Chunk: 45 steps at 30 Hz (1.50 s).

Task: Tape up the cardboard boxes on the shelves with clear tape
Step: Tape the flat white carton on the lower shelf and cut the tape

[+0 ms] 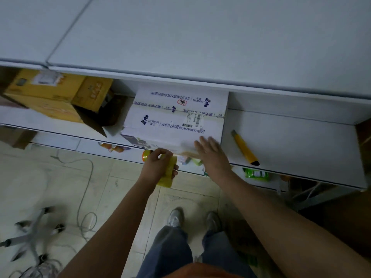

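Right of my right hand the shelf lies bare apart from a yellow knife lying near it, so I can pass beyond that. Ahead of both hands the white box fills the bay, with the upper shelf overhanging it. Left of my left hand, yellow boxes crowd the shelf. Below the hands, open floor.

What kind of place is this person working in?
Probably a stockroom or small shop's back room. White metal shelves hold a printed white carton and yellow cardboard boxes, packaged goods sit on the lower shelf, and a utility knife lies ready.
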Available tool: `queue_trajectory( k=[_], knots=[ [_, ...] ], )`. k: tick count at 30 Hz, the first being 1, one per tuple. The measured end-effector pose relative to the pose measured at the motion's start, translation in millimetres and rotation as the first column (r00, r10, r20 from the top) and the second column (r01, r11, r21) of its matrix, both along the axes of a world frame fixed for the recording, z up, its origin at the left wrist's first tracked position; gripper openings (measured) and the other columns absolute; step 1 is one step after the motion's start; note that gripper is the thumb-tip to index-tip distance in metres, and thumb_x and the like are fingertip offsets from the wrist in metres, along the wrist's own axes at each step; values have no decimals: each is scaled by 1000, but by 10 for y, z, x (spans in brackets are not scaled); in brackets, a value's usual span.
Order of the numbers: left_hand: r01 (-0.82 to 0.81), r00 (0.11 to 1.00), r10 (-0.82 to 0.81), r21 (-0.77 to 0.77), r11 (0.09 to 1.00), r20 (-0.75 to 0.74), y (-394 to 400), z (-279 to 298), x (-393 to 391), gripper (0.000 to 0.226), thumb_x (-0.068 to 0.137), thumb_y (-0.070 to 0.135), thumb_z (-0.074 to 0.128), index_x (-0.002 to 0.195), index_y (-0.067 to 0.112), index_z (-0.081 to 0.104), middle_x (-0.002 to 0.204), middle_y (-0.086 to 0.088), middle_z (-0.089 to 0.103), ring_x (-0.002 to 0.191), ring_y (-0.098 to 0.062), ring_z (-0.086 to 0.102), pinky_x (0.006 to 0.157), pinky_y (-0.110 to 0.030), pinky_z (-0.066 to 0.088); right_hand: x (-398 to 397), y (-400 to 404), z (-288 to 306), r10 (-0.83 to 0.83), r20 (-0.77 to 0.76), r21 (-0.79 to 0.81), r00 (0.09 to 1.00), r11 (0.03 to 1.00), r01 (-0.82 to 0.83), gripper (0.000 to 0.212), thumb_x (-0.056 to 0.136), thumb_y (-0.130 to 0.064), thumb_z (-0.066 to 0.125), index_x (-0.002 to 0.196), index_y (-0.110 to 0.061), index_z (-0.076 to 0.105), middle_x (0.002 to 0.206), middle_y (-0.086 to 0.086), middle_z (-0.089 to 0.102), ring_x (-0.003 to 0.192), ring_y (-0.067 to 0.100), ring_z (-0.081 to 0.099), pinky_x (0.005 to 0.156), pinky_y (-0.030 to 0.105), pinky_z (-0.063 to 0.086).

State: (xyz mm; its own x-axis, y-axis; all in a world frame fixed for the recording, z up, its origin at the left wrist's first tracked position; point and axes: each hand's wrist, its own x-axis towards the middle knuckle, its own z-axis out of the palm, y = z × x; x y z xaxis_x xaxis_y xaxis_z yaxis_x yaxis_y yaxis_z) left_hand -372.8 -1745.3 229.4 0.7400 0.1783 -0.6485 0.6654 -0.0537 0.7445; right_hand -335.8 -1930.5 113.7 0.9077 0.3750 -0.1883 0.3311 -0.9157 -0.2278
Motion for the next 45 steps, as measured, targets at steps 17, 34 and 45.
queue_trajectory(
  k=[17, 34, 45],
  knots=[
    [182, 983, -181, -98, 978, 17, 1873, 336, 367, 29, 104, 18, 50, 121, -4, 57, 77, -6, 60, 39, 1, 57, 38, -12, 42, 472, 1807, 1060, -188, -581, 532, 792, 649, 544, 58, 92, -48, 62, 144, -26, 46, 123, -6, 62, 110, 13, 60, 93, 32, 50],
    [135, 991, -137, -232, 963, 6, 2440, -401, 1228, 60, 89, 42, 72, 138, 12, 56, 120, -11, 69, 101, -21, 71, 94, -40, 57, 2231, 2579, 710, -407, -157, 206, 900, 877, 433, 17, 83, -21, 76, 90, -5, 76, 85, 6, 73, 73, 12, 67, 80, 26, 55],
    [232, 950, -270, -221, 947, -159, 2279, -763, 807, 52, 105, 34, 46, 149, 6, 40, 107, -3, 64, 44, 7, 60, 43, -7, 45, 3140, 2583, 123, -198, -18, 105, 980, 974, 199, 24, 87, -22, 73, 97, 0, 77, 100, 18, 74, 98, 28, 69, 96, 31, 51]
  ],
)
